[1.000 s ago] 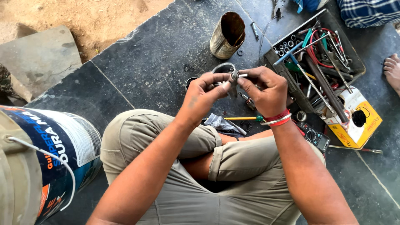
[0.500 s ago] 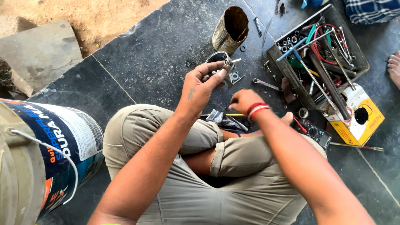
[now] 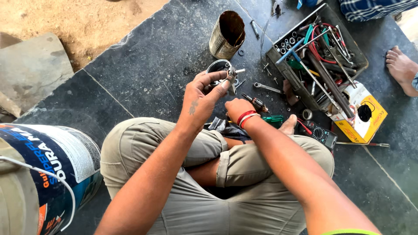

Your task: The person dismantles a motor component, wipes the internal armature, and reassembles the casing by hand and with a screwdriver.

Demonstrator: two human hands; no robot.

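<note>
Far left, at 8 o'clock: a large paint bucket [image 3: 41, 174] with a wire bail; its contents are out of view.

The left hand [image 3: 201, 101] is raised over the dark stone floor [image 3: 143, 65], thumb and fingers pinched together on a small metal part [image 3: 229, 75] with a short pin sticking out to 3 o'clock. The part sits above the centre of the view, at about 12 o'clock from the person's knees. A round ring-shaped metal piece [image 3: 217, 66] shows just behind it; held or lying on the floor, cannot tell from here.

The right hand [image 3: 238, 109], with red bangles at the wrist, is low near the floor, beside a small rotor-like piece [image 3: 256, 103]. Its fingers are turned away, so whether they are closed on anything cannot be told.

Risks: the pinch on the small part is fingertips only, so a slip would drop it among the loose washers and bits on the floor, where it would be hard to find. The rusty tin [image 3: 227, 35] at 12 o'clock is tilted, could roll if knocked, and looks empty inside.

At 2 o'clock, the open toolbox [image 3: 278, 58] holds sockets in a row, screwdrivers, spanners and red wire, all packed loose. Right of it is a yellow carton [image 3: 363, 115] with a round black item in its top. A multimeter [image 3: 321, 134] lies near the person's foot. Another person's bare foot [image 3: 400, 67] is at 3 o'clock.
</note>
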